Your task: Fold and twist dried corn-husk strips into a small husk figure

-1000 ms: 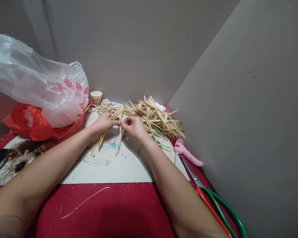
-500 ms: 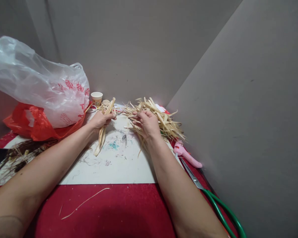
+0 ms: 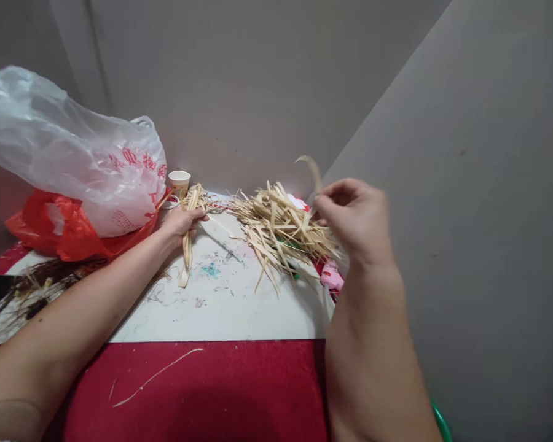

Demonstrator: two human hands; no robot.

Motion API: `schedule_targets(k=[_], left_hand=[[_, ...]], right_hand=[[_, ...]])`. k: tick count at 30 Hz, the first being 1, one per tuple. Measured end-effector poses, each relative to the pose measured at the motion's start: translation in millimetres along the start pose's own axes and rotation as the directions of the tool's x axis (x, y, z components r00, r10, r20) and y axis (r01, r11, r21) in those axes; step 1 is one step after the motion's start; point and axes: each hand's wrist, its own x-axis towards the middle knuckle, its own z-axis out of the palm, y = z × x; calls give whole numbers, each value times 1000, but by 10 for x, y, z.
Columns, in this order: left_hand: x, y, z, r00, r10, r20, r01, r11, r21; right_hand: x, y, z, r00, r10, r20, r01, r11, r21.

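Two grips, both occupied. My left grip [image 3: 184,222] is clamped around a flat bundle of pale strips [image 3: 187,261], which shows above and below the hand; my fingers cover its middle, so the strips cannot be counted. My right grip [image 3: 325,205], raised at the right end of a heap of dry strips [image 3: 276,222], pinches a curled strip [image 3: 314,172] between thumb and fingers; the strip is blurred, its lower end lost at the fingertips. Green pieces within the heap are too covered to identify. Beside my right wrist, a pink object [image 3: 332,276] shows only in part; lower down, a green curve [image 3: 441,422] emerges past my forearm, the rest concealed. The heap lies on a stained white sheet [image 3: 221,319] over the red-topped bench [image 3: 179,374]. At left, a translucent bag [image 3: 87,153] runs out of frame, its contents indistinct, against a red bag [image 3: 69,230]; a dark tangle of fibres [image 3: 46,276] is partly hidden by my left forearm.
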Motion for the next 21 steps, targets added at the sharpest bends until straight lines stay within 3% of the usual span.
schedule_targets(k=[3, 6, 8, 10, 13, 15, 16, 19, 21], left_hand=[[-14, 1, 12, 996, -14, 85, 13, 1000, 20], [-29, -4, 27, 979, -28, 202, 20, 999, 38], [-48, -7, 42, 966, -24, 259, 12, 999, 47], [-84, -3, 65, 953, -13, 303, -1, 999, 45], [-163, 17, 114, 940, 0, 340, -12, 999, 36], [-210, 26, 142, 932, -8, 361, -8, 999, 44], [-225, 27, 152, 929, -12, 370, -7, 999, 49], [-224, 14, 153, 928, -30, 371, 8, 998, 59], [-191, 2, 136, 936, -52, 349, 38, 998, 47]], right_hand=[[18, 197, 58, 965, 151, 213, -31, 877, -480], [15, 276, 165, 919, 219, 328, 55, 753, -656], [-27, 209, 250, 925, 137, 355, 102, 809, -579], [-108, 92, 368, 916, 64, 397, 103, 917, -385], [-277, -30, 621, 820, 61, 569, -7, 995, -98], [-379, -27, 800, 751, 72, 656, -70, 997, -29], [-412, -3, 874, 741, 76, 668, -90, 996, -14], [-407, 117, 961, 768, 87, 635, -148, 988, 43], [-311, 224, 887, 813, 81, 577, -157, 984, 83]])
